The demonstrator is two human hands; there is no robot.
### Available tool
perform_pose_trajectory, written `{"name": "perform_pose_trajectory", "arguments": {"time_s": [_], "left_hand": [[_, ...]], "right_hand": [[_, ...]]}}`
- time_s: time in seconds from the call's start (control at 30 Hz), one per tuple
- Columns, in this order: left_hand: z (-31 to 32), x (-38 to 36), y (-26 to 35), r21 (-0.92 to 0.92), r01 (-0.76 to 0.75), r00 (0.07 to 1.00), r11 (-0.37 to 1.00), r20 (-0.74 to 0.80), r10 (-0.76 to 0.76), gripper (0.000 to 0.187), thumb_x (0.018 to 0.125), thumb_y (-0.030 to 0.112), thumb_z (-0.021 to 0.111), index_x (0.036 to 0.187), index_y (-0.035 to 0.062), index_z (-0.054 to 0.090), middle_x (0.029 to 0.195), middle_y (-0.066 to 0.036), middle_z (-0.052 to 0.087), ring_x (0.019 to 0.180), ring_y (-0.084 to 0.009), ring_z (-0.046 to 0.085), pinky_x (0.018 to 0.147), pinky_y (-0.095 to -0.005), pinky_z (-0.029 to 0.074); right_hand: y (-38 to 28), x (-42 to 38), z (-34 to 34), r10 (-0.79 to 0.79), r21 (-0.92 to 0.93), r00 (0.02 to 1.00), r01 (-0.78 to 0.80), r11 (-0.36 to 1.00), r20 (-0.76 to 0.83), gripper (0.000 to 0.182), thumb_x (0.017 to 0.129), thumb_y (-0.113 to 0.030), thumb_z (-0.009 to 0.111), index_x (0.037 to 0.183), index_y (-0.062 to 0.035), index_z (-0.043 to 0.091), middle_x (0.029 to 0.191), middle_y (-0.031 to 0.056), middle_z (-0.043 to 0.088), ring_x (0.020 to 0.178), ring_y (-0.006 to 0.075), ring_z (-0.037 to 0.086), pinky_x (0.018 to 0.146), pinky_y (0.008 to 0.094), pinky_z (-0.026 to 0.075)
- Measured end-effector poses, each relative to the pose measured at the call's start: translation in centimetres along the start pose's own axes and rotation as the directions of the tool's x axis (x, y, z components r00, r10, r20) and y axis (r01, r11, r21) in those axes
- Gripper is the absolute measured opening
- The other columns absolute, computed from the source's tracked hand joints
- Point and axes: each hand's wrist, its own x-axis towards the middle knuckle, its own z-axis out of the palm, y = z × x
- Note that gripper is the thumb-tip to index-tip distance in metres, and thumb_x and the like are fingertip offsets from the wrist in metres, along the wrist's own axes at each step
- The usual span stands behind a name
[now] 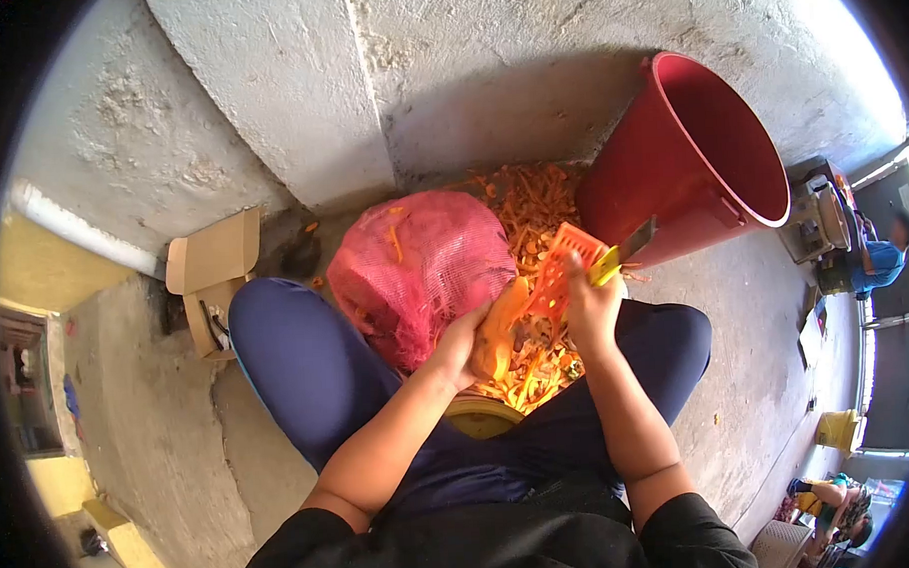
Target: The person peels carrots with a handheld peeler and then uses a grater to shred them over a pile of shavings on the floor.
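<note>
My left hand (pixel 463 349) is wrapped around a thick, long orange vegetable (pixel 498 333) that looks like a large carrot. In my right hand (pixel 594 314) is a knife with a yellow handle (pixel 604 267) and a dark blade (pixel 637 240) pointing up and to the right. Right at the right fingers, an orange slotted plastic piece (pixel 564 265) sits between that hand and the vegetable; I cannot tell whether the hand grips it too. Orange peelings (pixel 528 377) fill a yellowish container (pixel 482 420) between my legs, just below both hands.
A full red mesh sack (pixel 419 260) stands beside my left knee. More peelings (pixel 540 196) lie by the wall, near a tall dark-red bin (pixel 626 168). An open cardboard box (pixel 213 262) is at left. People (pixel 882 261) and a yellow bucket (pixel 836 430) are farther right.
</note>
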Motion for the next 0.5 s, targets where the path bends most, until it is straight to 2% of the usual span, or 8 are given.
{"name": "perform_pose_trajectory", "arguments": {"time_s": [0.07,0.1,0.13,0.23,0.33,0.43,0.47,0.5], "left_hand": [[2.0,-0.7,0.3,0.001,-0.006,0.99,1.0,-0.142,0.006,0.039,0.089,0.036,0.031,0.109,0.0058,0.046,0.093,-0.01,0.057,0.075,-0.0216,0.058,0.062,-0.037,0.05],[1.7,-0.5,0.2,-0.012,-0.003,0.993,1.0,-0.117,0.001,0.039,0.089,0.036,0.03,0.109,0.0064,0.046,0.093,-0.01,0.057,0.075,-0.0219,0.058,0.062,-0.0374,0.05],[1.1,-0.1,0.1,-0.024,0.0,0.996,1.0,-0.093,-0.002,0.039,0.089,0.036,0.03,0.11,0.007,0.046,0.094,-0.01,0.057,0.076,-0.0221,0.058,0.062,-0.0379,0.05],[1.0,0.1,0.1,-0.06,-0.002,0.997,0.998,-0.08,-0.003,0.038,0.089,0.036,0.03,0.11,0.0076,0.046,0.094,-0.009,0.057,0.076,-0.022,0.058,0.062,-0.0391,0.05],[2.2,-0.6,0.3,-0.023,0.015,0.997,1.0,-0.074,-0.017,0.039,0.089,0.036,0.03,0.108,0.0067,0.047,0.091,-0.009,0.058,0.075,-0.0211,0.058,0.062,-0.0374,0.05],[1.5,-0.7,-0.2,0.093,0.061,0.998,0.994,-0.009,-0.06,0.04,0.089,0.037,0.031,0.106,0.0053,0.048,0.085,-0.009,0.059,0.071,-0.0197,0.059,0.061,-0.034,0.05],[1.0,-0.5,-0.4,0.14,0.077,0.997,0.987,0.02,-0.081,0.04,0.088,0.038,0.031,0.105,0.0049,0.049,0.083,-0.009,0.059,0.07,-0.0191,0.059,0.061,-0.0328,0.05],[0.7,-0.3,-0.5,0.147,0.064,0.998,0.987,0.011,-0.066,0.041,0.088,0.038,0.032,0.104,0.0046,0.049,0.082,-0.009,0.059,0.068,-0.0186,0.059,0.061,-0.0321,0.05]], "right_hand": [[-1.3,-1.5,1.1,0.06,0.029,0.994,-0.063,0.998,0.092,0.014,0.082,-0.014,0.054,0.087,-0.0015,0.055,0.069,-0.0002,0.055,0.057,0.0059,0.048,0.052,0.0208,0.039],[-1.7,-1.9,1.6,0.073,0.008,0.991,-0.074,0.997,0.113,0.012,0.083,-0.013,0.053,0.087,-0.0016,0.053,0.072,0.0004,0.055,0.057,0.0045,0.047,0.052,0.02,0.039],[-1.0,-2.0,1.9,-0.041,-0.039,0.993,0.045,0.998,0.114,0.014,0.082,-0.013,0.054,0.089,-0.0009,0.056,0.068,0.0007,0.056,0.058,0.0078,0.051,0.053,0.0229,0.042],[-0.7,-2.3,2.3,-0.103,-0.116,0.981,0.123,0.986,0.162,0.013,0.081,-0.012,0.055,0.089,-0.0016,0.056,0.072,0.0072,0.06,0.063,0.0108,0.055,0.055,0.026,0.043],[0.0,-2.2,2.2,-0.116,-0.177,0.982,0.142,0.974,0.15,0.014,0.08,-0.014,0.056,0.088,-0.0018,0.055,0.069,0.0078,0.058,0.06,0.0119,0.053,0.055,0.0272,0.043],[1.3,-0.5,1.6,-0.163,-0.2,0.987,0.16,0.967,-0.002,0.015,0.08,-0.015,0.057,0.086,-0.0021,0.052,0.064,0.0062,0.056,0.056,0.0128,0.05,0.052,0.0277,0.042],[1.1,0.5,1.0,-0.175,-0.343,0.983,0.147,0.928,-0.053,0.016,0.08,-0.015,0.057,0.085,-0.0023,0.05,0.064,0.0058,0.054,0.057,0.0126,0.047,0.054,0.0272,0.041],[1.3,1.6,0.6,-0.176,-0.277,0.977,0.137,0.951,-0.117,0.017,0.079,-0.016,0.058,0.085,-0.0019,0.049,0.067,0.0067,0.053,0.061,0.0122,0.046,0.058,0.0266,0.04]]}}
